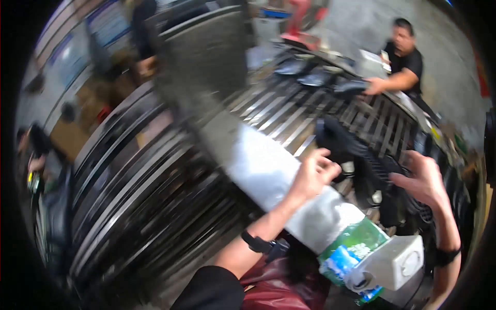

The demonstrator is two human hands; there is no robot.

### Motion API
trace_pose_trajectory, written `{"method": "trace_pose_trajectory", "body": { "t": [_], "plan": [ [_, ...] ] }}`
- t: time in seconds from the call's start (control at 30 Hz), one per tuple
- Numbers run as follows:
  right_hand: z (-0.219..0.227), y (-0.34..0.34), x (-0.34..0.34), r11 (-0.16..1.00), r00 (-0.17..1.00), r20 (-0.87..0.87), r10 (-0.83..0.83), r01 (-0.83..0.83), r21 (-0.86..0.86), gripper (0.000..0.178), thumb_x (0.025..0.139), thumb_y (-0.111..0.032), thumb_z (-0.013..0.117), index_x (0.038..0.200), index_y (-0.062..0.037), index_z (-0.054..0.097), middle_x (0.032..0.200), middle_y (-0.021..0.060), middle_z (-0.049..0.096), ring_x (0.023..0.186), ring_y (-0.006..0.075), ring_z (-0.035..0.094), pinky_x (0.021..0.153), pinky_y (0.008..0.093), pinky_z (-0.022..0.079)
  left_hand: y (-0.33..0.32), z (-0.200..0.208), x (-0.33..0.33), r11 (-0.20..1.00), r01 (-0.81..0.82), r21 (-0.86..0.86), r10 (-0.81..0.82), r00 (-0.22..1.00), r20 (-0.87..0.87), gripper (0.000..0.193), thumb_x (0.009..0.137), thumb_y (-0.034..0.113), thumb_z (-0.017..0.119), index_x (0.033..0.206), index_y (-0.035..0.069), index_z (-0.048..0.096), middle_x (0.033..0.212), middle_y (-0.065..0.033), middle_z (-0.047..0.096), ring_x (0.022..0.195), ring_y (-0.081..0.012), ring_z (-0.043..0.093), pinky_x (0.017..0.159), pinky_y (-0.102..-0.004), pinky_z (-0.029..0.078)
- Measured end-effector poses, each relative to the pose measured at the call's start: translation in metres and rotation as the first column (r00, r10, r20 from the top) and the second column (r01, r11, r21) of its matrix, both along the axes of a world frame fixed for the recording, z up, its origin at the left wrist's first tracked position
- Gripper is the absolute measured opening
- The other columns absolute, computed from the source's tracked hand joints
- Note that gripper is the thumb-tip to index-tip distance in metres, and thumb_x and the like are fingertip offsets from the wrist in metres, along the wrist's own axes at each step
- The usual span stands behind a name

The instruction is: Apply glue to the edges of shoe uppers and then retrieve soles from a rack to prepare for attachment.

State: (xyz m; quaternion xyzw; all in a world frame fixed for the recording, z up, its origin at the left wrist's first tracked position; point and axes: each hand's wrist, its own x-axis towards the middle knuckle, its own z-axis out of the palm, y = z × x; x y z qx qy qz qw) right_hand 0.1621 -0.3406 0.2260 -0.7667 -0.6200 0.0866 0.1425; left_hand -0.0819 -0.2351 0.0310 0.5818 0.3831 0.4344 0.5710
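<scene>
My left hand point(316, 174) hovers over the inner edge of a pale metal ledge point(268, 165), its fingers loosely bent and apart, with nothing seen in them. Just beyond it lies a cluster of black shoes point(361, 160), blurred, on a slatted conveyor point(274, 111). On the right of these shoes, my right hand point(424, 180) is raised with thumb and fingers spread. No held thing shows in it; whether it touches a shoe is unclear. A ridged dark sole point(424, 213) shows below that hand.
Across the conveyor a co-worker point(405, 62) in black grips a dark shoe point(351, 88). Nearer me, a green and blue plastic pack point(356, 248) lies beside a white box with a round part point(408, 261). Dark metal racks point(134, 175) fill the left, beside a large grey panel point(206, 57).
</scene>
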Motion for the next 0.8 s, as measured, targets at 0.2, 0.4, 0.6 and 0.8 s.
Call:
{"method": "trace_pose_trajectory", "body": {
  "t": [0.2, 0.4, 0.6, 0.8],
  "plan": [
    [-0.013, -0.178, -0.036, 0.896, 0.976, -0.203, 0.08, 0.019, 0.443, 0.068, 0.067, -0.007, 0.081, 0.134, -0.0031, 0.068, 0.098, 0.0106, 0.069, 0.083, 0.02, 0.066, 0.079, 0.0349, 0.053, -0.175, 0.063, -0.172, 0.608, -0.393, 0.69, 0.546, 0.838, -0.004, 0.04, 0.088, 0.008, 0.079, 0.126, -0.002, 0.069, 0.111, -0.0147, 0.073, 0.089, -0.0208, 0.072, 0.079, -0.032, 0.059],
    [-0.026, -0.247, -0.155, 0.761, 0.907, -0.181, 0.381, -0.197, 0.618, 0.028, 0.071, -0.007, 0.085, 0.097, -0.0001, 0.077, 0.079, 0.0135, 0.077, 0.069, 0.0254, 0.076, 0.067, 0.0337, 0.057, -0.264, 0.19, -0.405, -0.482, 0.038, 0.875, 0.772, -0.455, 0.444, 0.06, 0.093, 0.018, 0.085, 0.138, -0.007, 0.057, 0.136, -0.0232, 0.06, 0.132, -0.0401, 0.056, 0.112, -0.0479, 0.048],
    [-0.093, -0.268, -0.16, 0.827, 0.636, -0.659, 0.402, 0.057, 0.559, 0.019, 0.086, -0.001, 0.085, 0.102, 0.0061, 0.077, 0.083, 0.0115, 0.079, 0.074, 0.0149, 0.076, 0.069, 0.0264, 0.059, -0.28, 0.224, -0.542, -0.196, -0.491, 0.849, 0.862, -0.499, -0.089, 0.077, 0.095, 0.055, 0.074, 0.134, -0.011, 0.067, 0.13, -0.0215, 0.073, 0.12, -0.0304, 0.07, 0.109, -0.044, 0.05],
    [-0.186, -0.332, -0.12, 0.789, 0.474, -0.879, 0.055, 0.519, 0.33, 0.012, 0.092, 0.001, 0.08, 0.099, 0.0083, 0.075, 0.079, 0.0069, 0.076, 0.07, 0.0101, 0.072, 0.063, 0.0233, 0.055, -0.277, 0.23, -0.261, -0.26, -0.446, 0.857, 0.964, -0.172, 0.203, 0.055, 0.084, 0.027, 0.087, 0.12, -0.012, 0.072, 0.117, -0.0207, 0.076, 0.106, -0.0289, 0.071, 0.096, -0.0442, 0.055]
  ]
}}
